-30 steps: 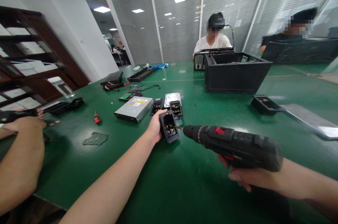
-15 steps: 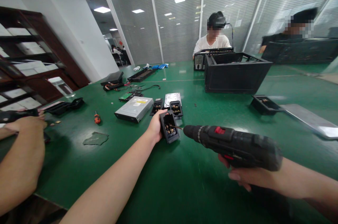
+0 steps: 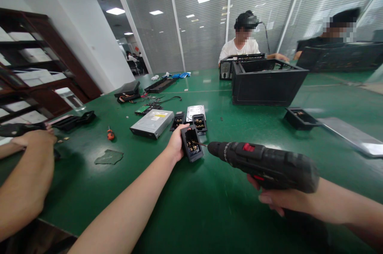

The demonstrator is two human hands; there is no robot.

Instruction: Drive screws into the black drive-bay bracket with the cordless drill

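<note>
My left hand grips a small black box by its left side, tilted so its hollow with brass-coloured contacts faces me. A black cordless drill lies level in my right hand, fingers wrapped round its handle. The drill's thin bit reaches into the box's opening; whether it touches a screw is too small to tell. Just behind the held box stand two similar black boxes, next to a silver hard drive. To their left is a grey optical drive.
An orange screwdriver and a flat dark shard lie left on the green table. A large black case stands ahead; another black box is right. A co-worker's arm reaches in from the left. Two people sit opposite.
My hands, the drill and the box have hardly moved. The co-worker's arm at left has shifted slightly right. Across the table, a person's hand now shows beside the black case.
</note>
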